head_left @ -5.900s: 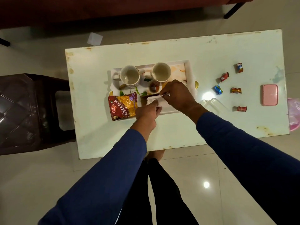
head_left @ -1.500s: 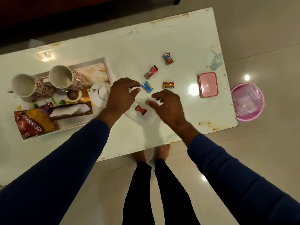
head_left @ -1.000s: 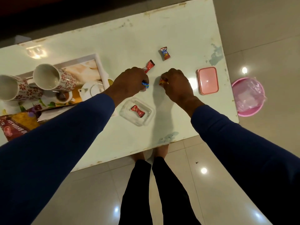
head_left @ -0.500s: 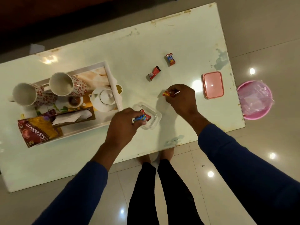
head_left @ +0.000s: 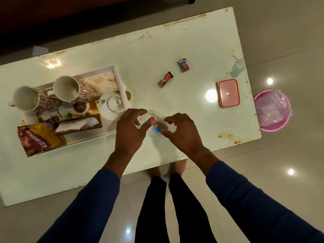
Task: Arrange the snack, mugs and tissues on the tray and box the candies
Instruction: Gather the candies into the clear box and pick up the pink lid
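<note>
Head view: a clear candy box [head_left: 158, 115] is seen on the white table [head_left: 175, 41], flanked by both hands. The left hand [head_left: 130, 131] is held at its 9 o'clock, fingers loosely spread and gripping nothing. The right hand [head_left: 182, 131] is placed at its 3 o'clock, fingers relaxed and empty. A blue candy [head_left: 157, 128] and other wrapped sweets are seen inside the box. Two loose candies [head_left: 166, 79] are left at 12 o'clock of the box, and the pink lid [head_left: 228, 92] at 2 o'clock. At 9 o'clock the tray [head_left: 117, 74] is loaded with two mugs [head_left: 70, 88], tissues [head_left: 77, 124] and the snack packet [head_left: 37, 138].
</note>
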